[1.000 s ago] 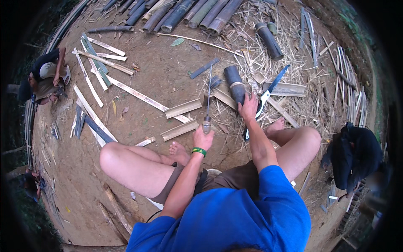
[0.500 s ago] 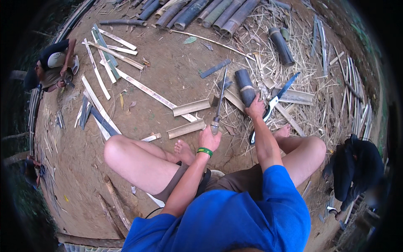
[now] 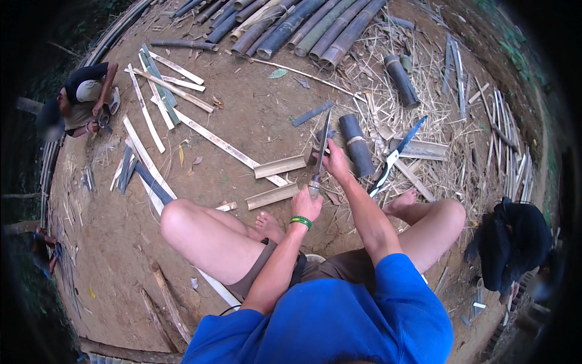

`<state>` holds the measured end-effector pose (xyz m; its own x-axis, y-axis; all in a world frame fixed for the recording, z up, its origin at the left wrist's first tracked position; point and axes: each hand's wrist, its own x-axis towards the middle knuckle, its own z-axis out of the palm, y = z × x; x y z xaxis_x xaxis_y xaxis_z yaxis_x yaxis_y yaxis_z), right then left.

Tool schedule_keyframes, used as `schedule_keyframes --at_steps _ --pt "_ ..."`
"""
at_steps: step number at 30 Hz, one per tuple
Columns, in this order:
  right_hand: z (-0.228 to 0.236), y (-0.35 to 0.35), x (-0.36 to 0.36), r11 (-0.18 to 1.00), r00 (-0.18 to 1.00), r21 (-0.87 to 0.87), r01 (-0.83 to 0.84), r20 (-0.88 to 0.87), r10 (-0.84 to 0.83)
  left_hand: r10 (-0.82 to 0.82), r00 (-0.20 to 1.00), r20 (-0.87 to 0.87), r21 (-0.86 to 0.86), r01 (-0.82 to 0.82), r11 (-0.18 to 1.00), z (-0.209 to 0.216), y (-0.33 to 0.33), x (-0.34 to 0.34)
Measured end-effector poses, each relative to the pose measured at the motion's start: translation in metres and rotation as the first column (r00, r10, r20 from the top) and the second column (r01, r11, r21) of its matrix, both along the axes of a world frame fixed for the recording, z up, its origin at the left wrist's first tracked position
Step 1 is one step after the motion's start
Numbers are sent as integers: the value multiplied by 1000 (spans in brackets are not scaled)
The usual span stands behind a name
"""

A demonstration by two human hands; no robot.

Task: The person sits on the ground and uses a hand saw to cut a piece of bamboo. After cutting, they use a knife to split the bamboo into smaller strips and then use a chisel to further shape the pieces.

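My left hand (image 3: pixel 308 204) is closed around the wooden handle of a long-bladed knife (image 3: pixel 324 142), its blade pointing away from me. Beside the blade, my right hand (image 3: pixel 335 161) has its fingers curled at a small dark piece (image 3: pixel 314 156); the blade partly hides them, so I cannot make out the grip. Just past that hand a dark bamboo section (image 3: pixel 356 145) lies on the ground. A folding saw (image 3: pixel 397 155) with a blue blade and a white and black handle rests to its right. Two split bamboo halves (image 3: pixel 271 195) lie by my left hand.
Bamboo poles (image 3: pixel 339 35) are heaped at the far side. Pale split strips (image 3: pixel 218 141) lie at the left, shavings (image 3: pixel 424 79) at the right. Another short bamboo section (image 3: pixel 401 82) lies among them. One person (image 3: pixel 85 97) crouches at far left, another (image 3: pixel 512 246) at right.
My right hand has let go of the dark bamboo section and moved left to the knife blade. The section now lies on the ground. My left hand still holds the knife.
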<state>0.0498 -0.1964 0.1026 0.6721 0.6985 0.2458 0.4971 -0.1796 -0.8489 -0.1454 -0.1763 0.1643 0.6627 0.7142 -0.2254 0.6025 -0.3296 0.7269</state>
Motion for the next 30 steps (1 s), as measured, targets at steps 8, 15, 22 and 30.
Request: schedule_keyframes --at_steps 8,15,22,30 --pt "1 -5 6 997 996 -75 -14 84 20 -5 1000 -10 18 5 1000 8 3 0" --pt "11 -1 4 994 1000 -108 -15 9 17 77 989 124 -157 -57 986 -12 9 -3" --pt "5 -3 6 998 1000 -57 4 -7 -5 74 979 191 -106 -54 993 -16 4 -9" --pt "-5 3 11 1000 1000 -5 4 30 -4 52 984 172 -81 -39 996 -13 8 -10"
